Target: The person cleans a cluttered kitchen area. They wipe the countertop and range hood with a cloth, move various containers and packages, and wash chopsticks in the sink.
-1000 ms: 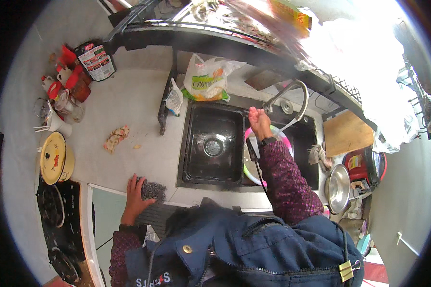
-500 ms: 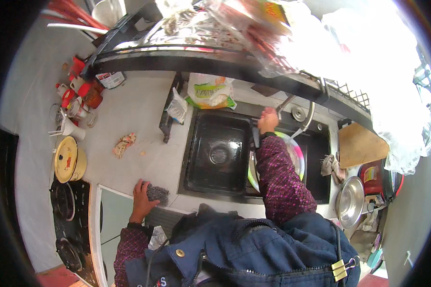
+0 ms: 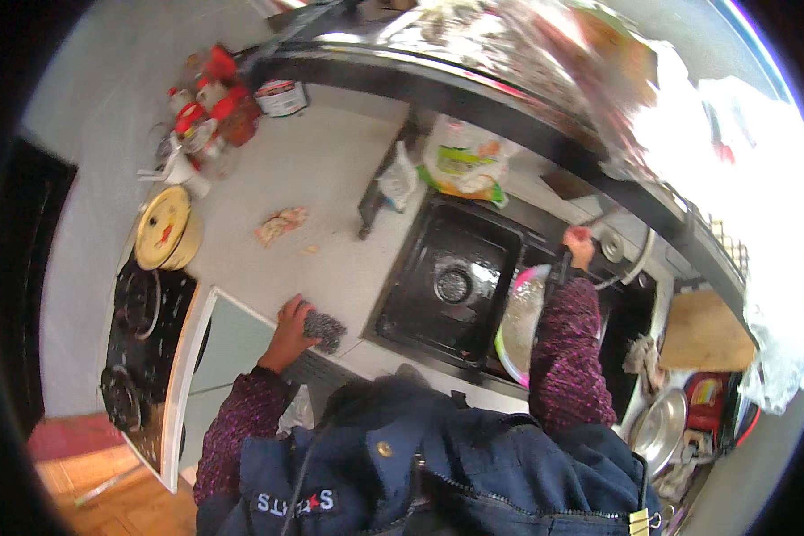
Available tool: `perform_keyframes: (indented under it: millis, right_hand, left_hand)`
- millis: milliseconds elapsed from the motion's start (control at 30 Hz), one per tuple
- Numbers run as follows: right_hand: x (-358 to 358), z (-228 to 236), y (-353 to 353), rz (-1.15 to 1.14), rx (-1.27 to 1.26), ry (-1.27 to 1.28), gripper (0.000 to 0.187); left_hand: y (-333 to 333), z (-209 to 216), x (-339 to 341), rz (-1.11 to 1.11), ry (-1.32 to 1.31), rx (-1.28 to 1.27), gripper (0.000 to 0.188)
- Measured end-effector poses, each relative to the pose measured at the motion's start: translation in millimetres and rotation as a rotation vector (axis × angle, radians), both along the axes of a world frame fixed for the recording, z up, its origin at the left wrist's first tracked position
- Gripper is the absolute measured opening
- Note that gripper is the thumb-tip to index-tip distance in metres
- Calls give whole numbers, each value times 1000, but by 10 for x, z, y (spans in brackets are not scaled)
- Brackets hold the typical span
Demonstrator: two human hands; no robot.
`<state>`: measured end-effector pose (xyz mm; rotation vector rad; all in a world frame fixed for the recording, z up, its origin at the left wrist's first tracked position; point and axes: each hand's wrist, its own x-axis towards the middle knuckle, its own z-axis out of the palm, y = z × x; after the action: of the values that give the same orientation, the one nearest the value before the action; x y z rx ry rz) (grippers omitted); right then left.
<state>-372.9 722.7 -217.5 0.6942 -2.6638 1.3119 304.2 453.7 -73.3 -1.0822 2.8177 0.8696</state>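
My left hand is at the front edge of the counter, its fingers curled against a grey steel wool scrubber. Over the right part of the black double sink, my right hand is closed at the end of the metal faucet. A dark piece juts out just below that fist. Under the right forearm sits a bowl with a pink and green rim; the sleeve hides part of it, and its contents look wet. The left basin holds only a drain strainer.
A crumpled cloth lies on the counter. Beyond are a yellow lidded pot, red-capped jars and a stove. A loaded black shelf hangs overhead. To the right stand a cutting board and steel basin.
My view has turned, so the counter and sink appear tilted and farther right. The left hand still rests at the scrubber, and the right hand is still at the faucet.
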Motion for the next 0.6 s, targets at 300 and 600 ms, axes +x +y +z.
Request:
perform_keyframes:
  millis: [300, 600]
  right_hand:
    - [1663, 1201, -1060, 465, -1129, -1104, 28]
    - [4435, 2104, -1666, 1084, -241, -983, 91]
  left_hand:
    - [6, 432, -121, 219, 219, 57, 49]
    - [-275, 593, -715, 213, 447, 442, 41]
